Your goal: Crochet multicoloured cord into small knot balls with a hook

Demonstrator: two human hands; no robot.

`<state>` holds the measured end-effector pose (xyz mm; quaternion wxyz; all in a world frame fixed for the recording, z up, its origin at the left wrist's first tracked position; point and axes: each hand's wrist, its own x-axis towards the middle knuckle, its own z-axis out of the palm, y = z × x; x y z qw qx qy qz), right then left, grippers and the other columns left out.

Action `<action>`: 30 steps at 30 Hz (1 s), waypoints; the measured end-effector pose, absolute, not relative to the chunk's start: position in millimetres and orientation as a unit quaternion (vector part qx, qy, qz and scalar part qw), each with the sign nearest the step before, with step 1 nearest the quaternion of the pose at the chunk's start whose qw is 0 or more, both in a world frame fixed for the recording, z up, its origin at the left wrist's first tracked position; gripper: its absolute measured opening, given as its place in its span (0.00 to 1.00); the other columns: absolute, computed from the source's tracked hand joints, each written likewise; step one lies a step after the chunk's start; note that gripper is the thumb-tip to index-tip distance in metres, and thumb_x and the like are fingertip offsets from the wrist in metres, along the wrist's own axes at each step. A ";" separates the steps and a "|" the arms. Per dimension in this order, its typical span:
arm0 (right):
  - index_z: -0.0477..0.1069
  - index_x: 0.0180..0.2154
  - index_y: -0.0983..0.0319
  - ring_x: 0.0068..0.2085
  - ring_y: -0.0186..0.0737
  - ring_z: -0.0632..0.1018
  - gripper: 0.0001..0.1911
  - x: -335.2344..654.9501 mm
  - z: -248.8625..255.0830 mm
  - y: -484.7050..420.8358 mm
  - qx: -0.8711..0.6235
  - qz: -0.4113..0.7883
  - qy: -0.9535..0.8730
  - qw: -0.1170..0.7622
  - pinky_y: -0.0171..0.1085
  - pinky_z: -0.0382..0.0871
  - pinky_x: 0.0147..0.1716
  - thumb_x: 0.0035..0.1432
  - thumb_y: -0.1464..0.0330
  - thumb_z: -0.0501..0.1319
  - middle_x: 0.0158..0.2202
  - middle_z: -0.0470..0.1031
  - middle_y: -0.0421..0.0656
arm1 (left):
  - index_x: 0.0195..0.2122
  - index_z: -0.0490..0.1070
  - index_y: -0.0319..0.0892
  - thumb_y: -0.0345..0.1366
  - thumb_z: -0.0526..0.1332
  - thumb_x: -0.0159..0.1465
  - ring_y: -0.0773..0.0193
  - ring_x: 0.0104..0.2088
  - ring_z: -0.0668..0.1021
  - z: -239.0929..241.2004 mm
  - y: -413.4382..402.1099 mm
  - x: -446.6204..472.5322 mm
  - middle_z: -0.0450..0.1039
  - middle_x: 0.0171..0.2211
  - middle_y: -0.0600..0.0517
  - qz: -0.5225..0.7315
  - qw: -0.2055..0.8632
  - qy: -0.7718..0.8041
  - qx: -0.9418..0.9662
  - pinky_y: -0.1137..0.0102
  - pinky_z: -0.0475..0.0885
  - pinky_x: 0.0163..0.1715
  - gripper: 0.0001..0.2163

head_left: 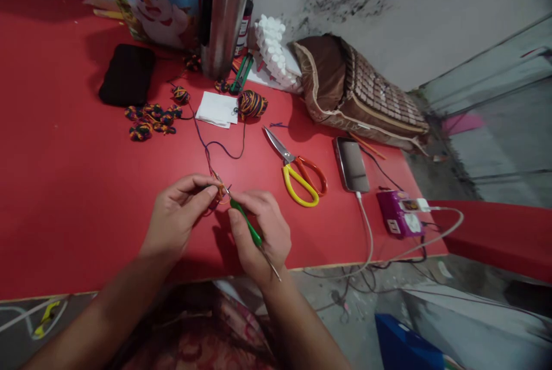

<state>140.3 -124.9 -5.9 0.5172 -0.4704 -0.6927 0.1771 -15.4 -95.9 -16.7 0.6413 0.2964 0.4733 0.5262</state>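
My right hand point(261, 232) is closed around a green-handled crochet hook point(248, 226), its metal tip at a small piece of orange crochet work point(221, 192). My left hand point(181, 215) pinches that small piece between thumb and fingers. A strand of multicoloured yarn point(215, 146) runs from the work up the red table point(64, 186) to a yarn ball point(252, 103). Several finished multicoloured crochet pieces point(150, 118) lie farther back at the left.
Yellow and red scissors point(297, 172) lie right of my hands. A phone point(352, 164) on a cable, a purple power strip point(399, 215), a steel flask point(224, 14), a black pouch point(128, 74), white paper point(217, 109) and a brown cushion point(353, 88) stand around.
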 end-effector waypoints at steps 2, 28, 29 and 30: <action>0.80 0.57 0.56 0.47 0.42 0.87 0.16 140.5 -6.6 -124.6 -0.462 0.186 -0.691 0.525 0.44 0.86 0.45 0.73 0.75 0.65 0.48 0.88 0.46 | 0.36 0.87 0.45 0.38 0.77 0.64 0.67 0.34 0.82 -17.8 -95.7 -15.6 0.86 0.35 0.50 0.523 0.641 0.477 0.297 0.75 0.76 0.34 0.04; 0.73 0.57 0.53 0.39 0.37 0.80 0.20 133.8 -24.8 -123.4 -0.494 0.231 -0.693 0.472 0.38 0.82 0.35 0.66 0.68 0.73 0.52 0.76 0.46 | 0.28 0.86 0.42 0.39 0.85 0.49 0.65 0.32 0.81 -1.8 -92.3 -18.3 0.84 0.32 0.49 0.525 0.689 0.455 0.206 0.73 0.77 0.34 0.12; 0.74 0.55 0.54 0.42 0.38 0.81 0.18 133.7 -25.7 -122.5 -0.489 0.228 -0.698 0.471 0.38 0.82 0.38 0.66 0.68 0.73 0.51 0.76 0.45 | 0.29 0.86 0.41 0.40 0.85 0.50 0.66 0.31 0.80 -2.2 -93.5 -17.7 0.83 0.32 0.49 0.518 0.699 0.449 0.205 0.74 0.76 0.32 0.13; 0.75 0.53 0.54 0.45 0.40 0.81 0.16 133.5 -26.4 -121.6 -0.484 0.223 -0.701 0.474 0.39 0.82 0.41 0.67 0.69 0.73 0.50 0.76 0.45 | 0.29 0.86 0.41 0.41 0.86 0.50 0.67 0.30 0.80 -2.7 -94.8 -17.0 0.82 0.32 0.50 0.510 0.710 0.441 0.201 0.74 0.75 0.31 0.14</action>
